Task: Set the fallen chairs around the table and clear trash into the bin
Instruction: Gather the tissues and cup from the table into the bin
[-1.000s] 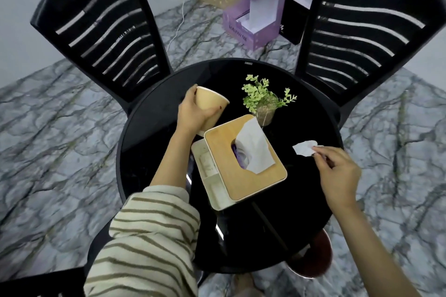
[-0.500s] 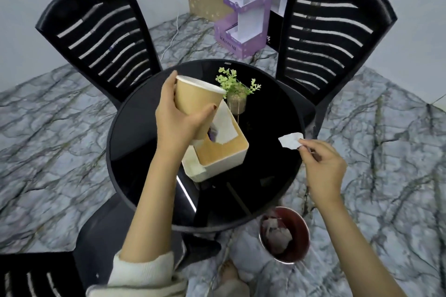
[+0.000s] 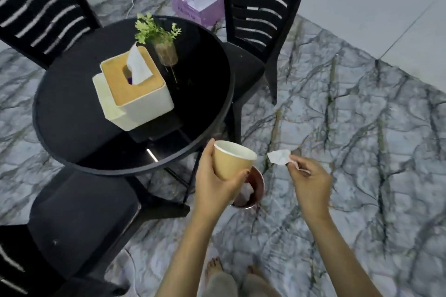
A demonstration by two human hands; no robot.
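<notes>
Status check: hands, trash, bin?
Left hand grips cup, over bin. Right hand pinches paper scrap, just right of bin. Bin partly hidden by cup; nothing seen blocking the drop.

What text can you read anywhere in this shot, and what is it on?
On the purple cardboard stand: one line of dark print on its front, too blurred to read.
No print shows on the paper cup, the tissue box or the paper scrap.
Nothing in view reads clearly.

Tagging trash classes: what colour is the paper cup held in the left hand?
The paper cup is tan outside, with a white rim and interior. It shows best in the head view.
</notes>
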